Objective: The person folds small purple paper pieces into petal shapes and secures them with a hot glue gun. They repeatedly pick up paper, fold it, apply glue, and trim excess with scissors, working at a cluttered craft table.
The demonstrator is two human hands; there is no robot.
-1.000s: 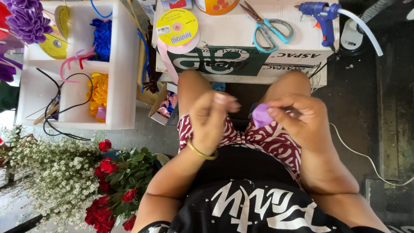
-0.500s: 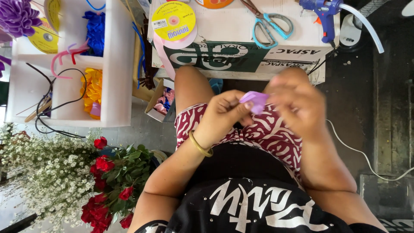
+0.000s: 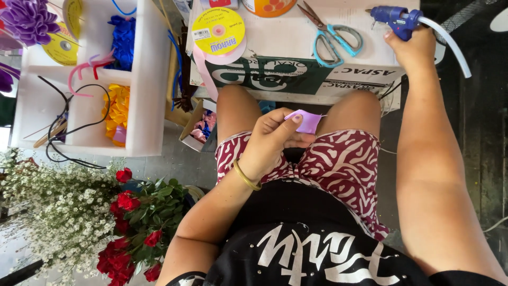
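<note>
Lilac ribbon piece (image 3: 306,122), small and folded, sits pinched in the left hand (image 3: 272,143), thumb and fingers (image 3: 294,119) clamped together on it, held above the lap between the knees, likely so the fold stays put and one edge is free. Right hand (image 3: 414,48) is stretched out to the blue glue gun (image 3: 394,18) on the table (image 3: 296,37); fingers curl on the handle, though whether they close all the way round I cannot tell. Gun lies at the right end of the table, well apart from the ribbon piece, white glue stick (image 3: 450,42) trailing from its back. Teal-handled scissors (image 3: 333,34) lie just left of the gun, within easy reach. Yellow ribbon spool (image 3: 218,33) rests at the left table edge, pale pink ribbon (image 3: 203,71) hanging down off it. White shelf unit (image 3: 143,79) to the left holds blue and yellow ribbon flowers, pink loops and black wire. Red roses (image 3: 124,206) with white baby's breath (image 3: 53,212) lie lower left. Gold bangle (image 3: 246,177) on left wrist
</note>
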